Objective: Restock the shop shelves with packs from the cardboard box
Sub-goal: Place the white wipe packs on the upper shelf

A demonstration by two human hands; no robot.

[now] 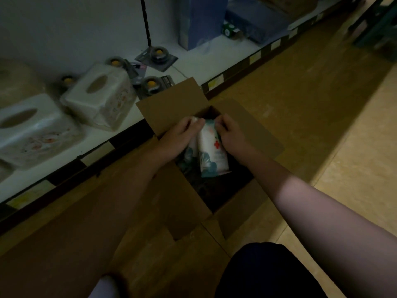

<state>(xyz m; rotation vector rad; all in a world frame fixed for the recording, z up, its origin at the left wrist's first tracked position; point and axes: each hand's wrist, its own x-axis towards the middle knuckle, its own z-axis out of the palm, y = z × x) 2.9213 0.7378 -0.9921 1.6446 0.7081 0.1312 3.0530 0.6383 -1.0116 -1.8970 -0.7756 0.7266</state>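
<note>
Cardboard box (pixel 171 108), flaps open, left grip (pixel 178 136) and right grip (pixel 231 134) pinching tops of white packs (pixel 211 153)

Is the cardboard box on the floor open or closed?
Open: the cardboard box shows spread flaps; left hand and right hand grip packs inside.

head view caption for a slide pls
Left hand and right hand grip packs in the open cardboard box beside a low shelf of tissue boxes.

White pack (pixel 211 151) with teal leaf print and red cross between the fingers (pixel 223 124), plain brown box (pixel 171 108) around them, cream floral tissue boxes (pixel 101 97) left of them, blue carton (pixel 199 22) beyond, tan floor (pixel 322 104)
</note>
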